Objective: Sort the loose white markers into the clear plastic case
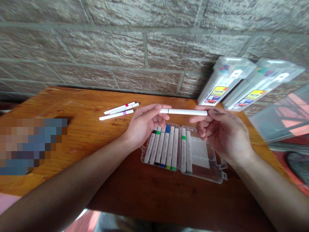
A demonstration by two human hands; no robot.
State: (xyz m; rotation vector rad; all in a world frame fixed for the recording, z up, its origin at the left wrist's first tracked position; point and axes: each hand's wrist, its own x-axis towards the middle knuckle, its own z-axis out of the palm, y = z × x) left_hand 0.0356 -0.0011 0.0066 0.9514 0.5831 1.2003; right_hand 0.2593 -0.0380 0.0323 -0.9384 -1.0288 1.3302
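Note:
A white marker [185, 112] is held level between my two hands, above an open case. My left hand [145, 120] pinches its left end between thumb and fingers. The right end is gripped by the thumb and fingertips of my right hand [225, 132]. Below lies the clear plastic case [200, 176], opened flat. Its left half has a row of white markers [164, 148] with black, green and blue bands. Two more markers [186, 151], one green-banded, lie in the right half beside a white paper slip [200, 153].
Several loose white markers [120, 111] with red and purple bands lie left of my left hand. Two clear marker boxes [210, 85] with yellow labels stand against the brick wall [120, 48]. The wooden table [82, 106] ends at the right near a reddish floor.

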